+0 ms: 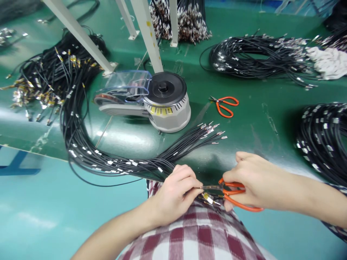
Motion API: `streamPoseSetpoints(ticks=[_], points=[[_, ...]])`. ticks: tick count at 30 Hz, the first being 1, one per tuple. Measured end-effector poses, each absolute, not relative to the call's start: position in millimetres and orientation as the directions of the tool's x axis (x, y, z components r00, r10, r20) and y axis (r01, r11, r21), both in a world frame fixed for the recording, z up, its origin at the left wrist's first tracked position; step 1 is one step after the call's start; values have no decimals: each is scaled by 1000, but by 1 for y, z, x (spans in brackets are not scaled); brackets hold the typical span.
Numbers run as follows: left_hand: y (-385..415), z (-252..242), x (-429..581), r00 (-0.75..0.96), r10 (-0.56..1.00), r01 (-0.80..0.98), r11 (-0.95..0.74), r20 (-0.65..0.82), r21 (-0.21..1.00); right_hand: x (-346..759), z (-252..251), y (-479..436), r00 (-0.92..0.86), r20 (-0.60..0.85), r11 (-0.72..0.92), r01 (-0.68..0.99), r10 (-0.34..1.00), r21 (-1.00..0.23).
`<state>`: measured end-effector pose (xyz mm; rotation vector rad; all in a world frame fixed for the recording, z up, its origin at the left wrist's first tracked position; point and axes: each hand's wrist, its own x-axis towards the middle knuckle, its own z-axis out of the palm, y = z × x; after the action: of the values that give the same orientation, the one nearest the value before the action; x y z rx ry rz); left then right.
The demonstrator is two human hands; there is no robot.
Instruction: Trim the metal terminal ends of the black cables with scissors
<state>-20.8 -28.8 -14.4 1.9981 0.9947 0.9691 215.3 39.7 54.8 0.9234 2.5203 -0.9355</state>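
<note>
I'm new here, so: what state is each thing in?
Left hand: pinched shut, contents unclear
Right hand: gripping
Held scissors: in right hand, blades leftward
Other scissors: lying flat, handles spread
Tape dispenser: standing upright
Near cables: curved, ends fanned
Back cables: bunched
Back-right cables: coiled
Right-edge cables: coiled
White cloth: crumpled

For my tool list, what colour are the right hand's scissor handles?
The handles are orange, clearest in the head view.

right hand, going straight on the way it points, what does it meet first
Led by the orange-handled scissors, it would likely meet the left hand first, at the fingertips, though depth is unclear.
</note>
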Motion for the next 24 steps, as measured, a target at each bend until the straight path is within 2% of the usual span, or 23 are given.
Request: streamPoseSetpoints(ticks=[6, 9, 11, 14, 16, 17, 18, 19, 21, 22, 24], points=[[-28, -15, -20, 435, 851, 355, -461, 293, 813, 212, 53, 38, -771, -366, 687, 633, 521, -355], [-28, -14, -20, 427, 855, 359, -460, 296, 812, 212, 48, 35, -750, -395, 640, 660, 531, -393], [-27, -11, -20, 402, 873, 328, -419, 276, 846, 213, 44, 35, -724, -435, 524, 689, 536, -501], [-25, -6, -22, 328, 932, 224, -232, 151, 946, 222, 34, 40, -693, -446, 158, 622, 566, -767], [-22, -4, -23, 255, 966, 151, -91, 51, 984, 235, 26, 51, -606, -413, -75, 503, 680, -861], [-21, -3, -23, 216, 976, 120, -39, 12, 992, 245, 21, 58, -517, -375, -92, 492, 769, -866], [-20, -3, -23, 183, 983, 88, 2, -19, 996, 256, 15, 66, -398, -340, -58, 574, 852, -817], [-18, -2, -22, 164, 986, 54, 36, -44, 998, 269, 9, 74, -292, -289, 5, 711, 912, -703], [-16, -2, -21, 161, 984, -7, 83, -81, 997, 299, -4, 87, -172, -113, 126, 935, 979, -333], [-15, -2, -21, 164, 983, -23, 89, -84, 996, 315, -11, 91, -167, -57, 152, 965, 984, -215], [-13, -1, -22, 155, 987, 0, 32, -32, 999, 345, -22, 96, -158, 7, 157, 973, 987, -172]])
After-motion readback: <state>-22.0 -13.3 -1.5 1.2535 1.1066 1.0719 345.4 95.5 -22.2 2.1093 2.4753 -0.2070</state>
